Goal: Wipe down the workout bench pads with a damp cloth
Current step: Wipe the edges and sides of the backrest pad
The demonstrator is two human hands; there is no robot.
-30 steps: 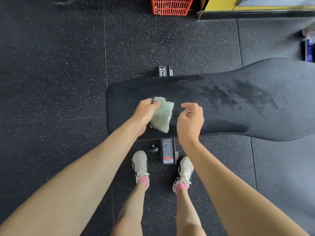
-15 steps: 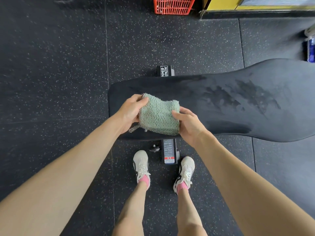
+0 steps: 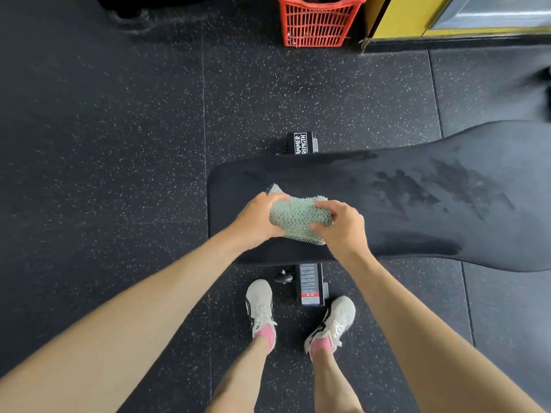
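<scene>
Two white shoes (image 3: 298, 314) with pink socks stand on the speckled black floor (image 3: 119, 144), just beside the bench's frame. Above them, the left hand (image 3: 258, 217) and right hand (image 3: 343, 226) both grip a bunched green cloth (image 3: 298, 217), fingers curled round it, over the narrow end of the black bench pad (image 3: 417, 204), which shows damp streaks. Farther off stands a red basket (image 3: 316, 22).

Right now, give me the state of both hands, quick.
Left hand: closed, gripping the cloth's left side.
Right hand: closed, gripping the cloth's right side, above the pad.
</scene>
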